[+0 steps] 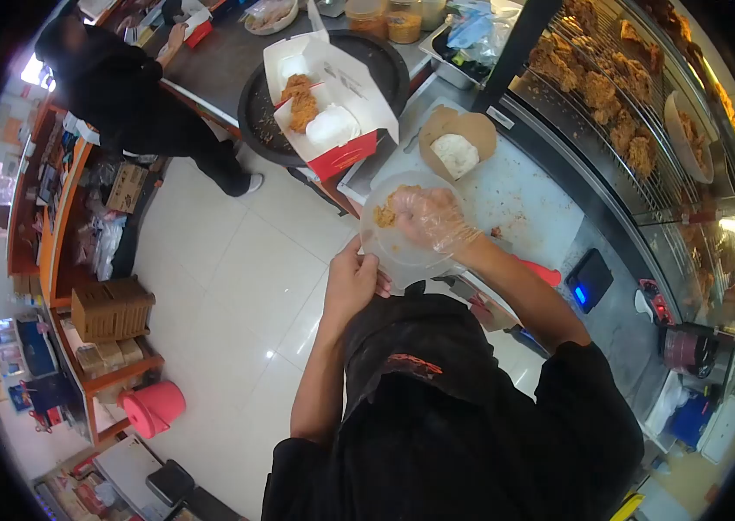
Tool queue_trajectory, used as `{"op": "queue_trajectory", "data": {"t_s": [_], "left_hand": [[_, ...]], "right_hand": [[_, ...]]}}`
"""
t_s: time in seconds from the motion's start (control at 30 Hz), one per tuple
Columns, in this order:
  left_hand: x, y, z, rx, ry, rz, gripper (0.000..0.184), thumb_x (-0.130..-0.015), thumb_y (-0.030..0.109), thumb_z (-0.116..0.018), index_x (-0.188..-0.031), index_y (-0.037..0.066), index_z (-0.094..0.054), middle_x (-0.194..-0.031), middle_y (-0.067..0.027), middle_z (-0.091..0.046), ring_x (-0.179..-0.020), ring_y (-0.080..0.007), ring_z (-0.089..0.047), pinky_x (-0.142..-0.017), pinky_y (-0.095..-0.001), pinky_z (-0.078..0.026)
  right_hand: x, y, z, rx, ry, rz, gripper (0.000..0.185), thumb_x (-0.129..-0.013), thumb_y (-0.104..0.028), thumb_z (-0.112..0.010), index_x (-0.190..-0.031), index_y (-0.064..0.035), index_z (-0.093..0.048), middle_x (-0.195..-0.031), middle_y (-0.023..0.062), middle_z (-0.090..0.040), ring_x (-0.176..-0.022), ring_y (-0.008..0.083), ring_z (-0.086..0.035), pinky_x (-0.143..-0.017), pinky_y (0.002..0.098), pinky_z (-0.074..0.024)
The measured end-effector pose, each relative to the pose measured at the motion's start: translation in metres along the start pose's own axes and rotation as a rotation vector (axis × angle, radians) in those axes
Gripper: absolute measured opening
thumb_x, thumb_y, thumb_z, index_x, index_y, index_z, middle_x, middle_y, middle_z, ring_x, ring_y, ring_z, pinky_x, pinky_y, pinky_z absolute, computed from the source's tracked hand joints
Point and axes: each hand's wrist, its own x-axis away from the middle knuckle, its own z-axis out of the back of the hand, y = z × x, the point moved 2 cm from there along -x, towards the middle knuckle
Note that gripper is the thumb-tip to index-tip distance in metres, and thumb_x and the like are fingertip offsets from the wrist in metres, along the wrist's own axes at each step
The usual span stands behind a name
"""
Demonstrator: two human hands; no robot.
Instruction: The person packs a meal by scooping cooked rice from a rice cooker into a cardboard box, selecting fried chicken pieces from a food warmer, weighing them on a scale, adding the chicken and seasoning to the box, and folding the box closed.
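My left hand (357,280) grips the lower left rim of a translucent round bowl (402,253), its fingers bent around the edge. Inside the bowl is my right hand (433,222), in a clear plastic glove, with its fingers curled over golden crumbly food (385,212); part of that food shows beside the fingers. Just above the bowl stands an open brown paper box (477,132) with white rice (455,154) in it. Up and to the left, an open red and white box (343,160) holds fried chicken (302,104) and white rounded portions (332,127).
A glass display case with fried chicken (597,91) runs along the right. A black scale (589,280) lies on the right counter. Another person (124,87) stands at the upper left counter. A pink bucket (155,408) and shelves are at the left.
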Motion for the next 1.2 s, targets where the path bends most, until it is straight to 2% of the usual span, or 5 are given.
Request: {"op": "queue_trajectory", "data": {"t_s": [0.53,0.67,0.77,1.03,1.2], "left_hand": [[-0.027,-0.002,-0.032,0.029,-0.095,0.056,0.046,-0.089,0.002,-0.034,-0.134,-0.009,-0.038,-0.069,-0.0153,-0.062,-0.048,-0.0168,-0.061,-0.044,-0.0274,-0.054],[-0.031,-0.008,-0.031,0.024,-0.047,0.058,0.047,-0.090,0.002,-0.032,-0.135,-0.007,-0.037,-0.068,-0.0156,-0.061,-0.048,-0.0169,-0.060,-0.045,-0.0276,-0.054],[-0.026,-0.003,-0.032,0.080,-0.030,0.009,0.048,-0.089,0.001,-0.031,-0.136,-0.007,-0.037,-0.067,-0.0156,-0.061,-0.048,-0.0172,-0.060,-0.045,-0.0283,-0.053],[-0.026,-0.006,-0.022,0.054,-0.009,0.027,0.048,-0.089,0.001,-0.032,-0.136,-0.006,-0.038,-0.068,-0.0159,-0.061,-0.049,-0.0173,-0.060,-0.045,-0.0281,-0.053],[-0.032,-0.001,-0.025,0.049,-0.034,0.017,0.047,-0.089,0.002,-0.032,-0.135,-0.006,-0.039,-0.068,-0.0159,-0.061,-0.049,-0.0173,-0.060,-0.045,-0.0285,-0.053]], "right_hand": [[0.006,0.017,0.075,-0.301,-0.235,-0.076,0.030,-0.077,-0.013,-0.063,-0.104,-0.0017,-0.062,-0.099,0.0217,-0.064,-0.092,0.0374,-0.063,-0.083,0.0425,-0.0505],[0.009,0.010,0.085,0.096,-0.169,0.058,0.035,-0.076,-0.017,-0.066,-0.108,-0.0024,-0.062,-0.104,0.0224,-0.063,-0.093,0.0364,-0.064,-0.083,0.0421,-0.0516],[0.019,0.009,0.073,0.225,-0.552,-0.326,0.028,-0.074,-0.020,-0.064,-0.094,-0.0003,-0.063,-0.095,0.0208,-0.063,-0.090,0.0370,-0.063,-0.079,0.0428,-0.0510],[0.030,0.039,0.036,0.222,-0.350,0.047,0.012,-0.075,-0.015,-0.060,-0.073,-0.0026,-0.060,-0.070,0.0170,-0.062,-0.066,0.0361,-0.063,-0.060,0.0436,-0.0514],[0.021,0.035,0.055,0.036,-0.169,-0.013,0.011,-0.073,-0.012,-0.061,-0.070,-0.0015,-0.059,-0.067,0.0176,-0.060,-0.061,0.0349,-0.061,-0.057,0.0423,-0.0495]]}}
